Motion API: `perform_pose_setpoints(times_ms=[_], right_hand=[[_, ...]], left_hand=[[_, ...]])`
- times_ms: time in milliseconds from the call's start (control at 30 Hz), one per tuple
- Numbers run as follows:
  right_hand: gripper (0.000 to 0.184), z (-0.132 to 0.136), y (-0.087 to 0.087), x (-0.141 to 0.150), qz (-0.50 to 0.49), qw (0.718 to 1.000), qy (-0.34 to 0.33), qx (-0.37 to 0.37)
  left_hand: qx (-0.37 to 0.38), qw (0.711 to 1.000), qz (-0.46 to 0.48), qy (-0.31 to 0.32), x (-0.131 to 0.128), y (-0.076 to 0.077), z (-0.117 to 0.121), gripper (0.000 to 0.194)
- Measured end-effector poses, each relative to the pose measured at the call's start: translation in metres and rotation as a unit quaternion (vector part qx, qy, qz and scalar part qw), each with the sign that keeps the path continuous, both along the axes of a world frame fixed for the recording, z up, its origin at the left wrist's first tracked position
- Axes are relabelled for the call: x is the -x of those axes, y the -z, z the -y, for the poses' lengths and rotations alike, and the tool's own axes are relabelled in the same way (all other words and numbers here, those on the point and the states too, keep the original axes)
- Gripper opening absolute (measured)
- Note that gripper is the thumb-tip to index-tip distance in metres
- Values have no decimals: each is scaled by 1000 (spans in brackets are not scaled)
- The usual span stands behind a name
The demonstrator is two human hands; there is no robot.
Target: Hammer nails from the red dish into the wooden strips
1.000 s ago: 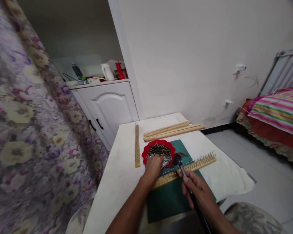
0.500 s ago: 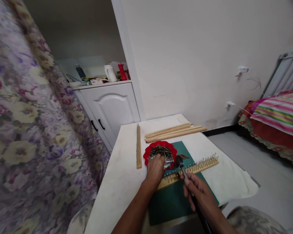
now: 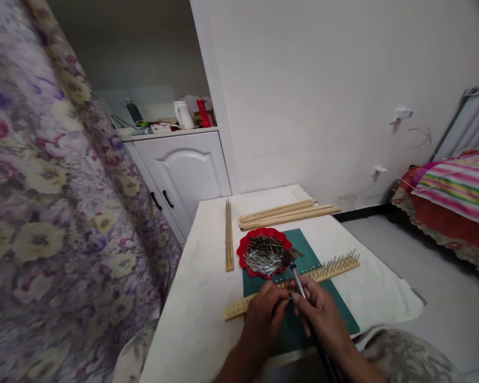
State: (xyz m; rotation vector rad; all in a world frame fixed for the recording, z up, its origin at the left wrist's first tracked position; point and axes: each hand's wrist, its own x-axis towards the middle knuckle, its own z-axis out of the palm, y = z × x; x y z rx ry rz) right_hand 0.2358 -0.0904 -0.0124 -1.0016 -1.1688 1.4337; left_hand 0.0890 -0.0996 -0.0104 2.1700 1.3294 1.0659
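Observation:
My right hand (image 3: 323,314) is closed around a claw hammer (image 3: 298,280), its dark head up near the bowl and its handle running down toward me. My left hand (image 3: 263,316) is pinched over a wooden strip (image 3: 239,307), its fingertips close to my right fingers. A nail seems to be in that pinch, mostly hidden by the fingers. Rows of nails (image 3: 337,264) stand tilted along the strip's right part, while its left end shows small bare holes. Under the strip lies a green cutting mat (image 3: 303,242). Just beyond, a red scalloped bowl (image 3: 242,244) holds many loose nails (image 3: 263,255).
On the white-covered table (image 3: 191,298), a narrow nailed strip (image 3: 229,239) lies at the left. More wooden strips (image 3: 287,217) lie at the back. A white cabinet (image 3: 183,175) stands behind, with a floral curtain (image 3: 64,213) left and a bed (image 3: 455,197) right.
My left hand has come out of the nail bowl, moving toward me and down to the strip beside my right hand. The hammer stays in my right hand, its head slightly shifted left.

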Motion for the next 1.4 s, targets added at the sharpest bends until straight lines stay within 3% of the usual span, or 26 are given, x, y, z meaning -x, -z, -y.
perform_pose_setpoints(times_ms=[133,200,300,400,600,733,933,1100,1400], right_hand=[[27,2,-1,2,-15,1000,-6,5],[30,3,-2,2,-26,1000,-9,6],[32,3,-5,-1,-56,998,-14,15],[34,4,-7,-3,-79,996,-21,31],[32,7,-7,-1,-73,996,-42,23],[27,8,-8,-4,-31,999,-27,6],[26,9,-10,-16,-4,1000,7,-4],[27,10,-10,-17,8,1000,4,-4],[28,9,-8,-19,22,1000,-6,-3]], left_hand=[[25,998,45,-27,-2,4,4,10],[56,991,115,-40,-3,10,5,8],[128,957,256,-36,-5,20,6,12],[180,924,335,-47,-9,26,8,17],[173,899,399,-58,-14,22,9,14],[136,921,349,-109,1,12,3,16],[83,979,123,-142,19,15,-5,17],[66,983,54,-160,15,26,-5,18],[58,984,26,-167,16,27,-7,17]])
